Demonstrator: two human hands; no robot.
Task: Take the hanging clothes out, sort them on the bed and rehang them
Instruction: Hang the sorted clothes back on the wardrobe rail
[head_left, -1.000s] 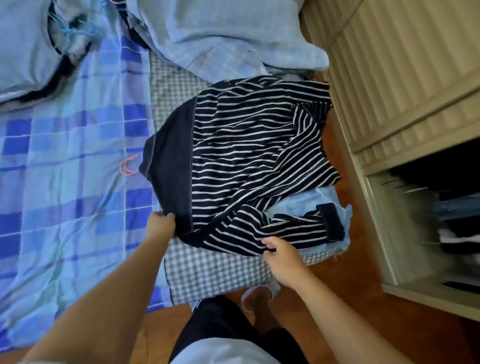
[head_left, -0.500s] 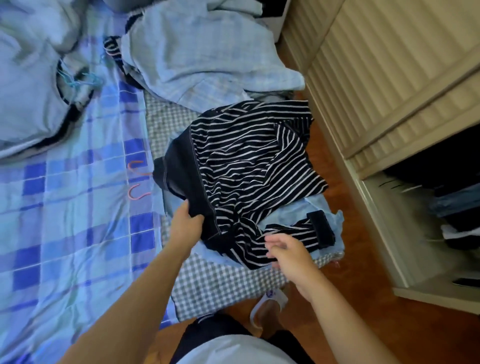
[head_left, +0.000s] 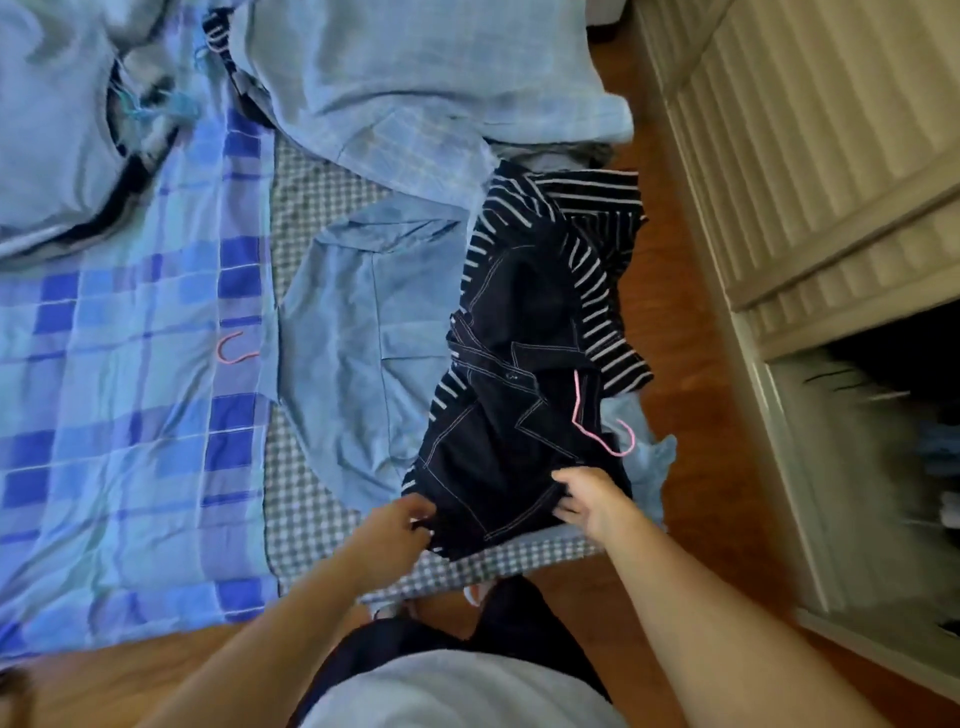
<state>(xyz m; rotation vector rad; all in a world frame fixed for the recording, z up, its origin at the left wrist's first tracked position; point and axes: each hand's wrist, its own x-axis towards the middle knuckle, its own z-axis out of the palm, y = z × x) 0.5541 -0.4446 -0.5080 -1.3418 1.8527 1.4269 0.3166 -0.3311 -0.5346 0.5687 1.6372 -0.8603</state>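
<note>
A dark navy garment with black-and-white striped panels (head_left: 524, 374) lies bunched at the bed's right edge, folded over on itself. My left hand (head_left: 400, 527) grips its lower left hem. My right hand (head_left: 589, 499) holds its lower right edge, fingers curled into the cloth. A pink hanger (head_left: 605, 434) pokes out from the garment near my right hand. Beside the garment on its left, a light blue shirt (head_left: 363, 332) lies flat, with another pink hanger hook (head_left: 234, 349) at its left edge.
More pale blue clothes (head_left: 415, 88) are heaped at the bed's far end, grey-blue ones (head_left: 57, 130) at far left. The blue checked bedspread (head_left: 119, 415) covers the left. An open wardrobe (head_left: 883, 441) with a slatted door stands right, across a strip of wooden floor (head_left: 691, 426).
Both hands flipped the striped garment over to the right, so its dark navy side shows and the light blue shirt beneath is uncovered. A pink hanger came into view.
</note>
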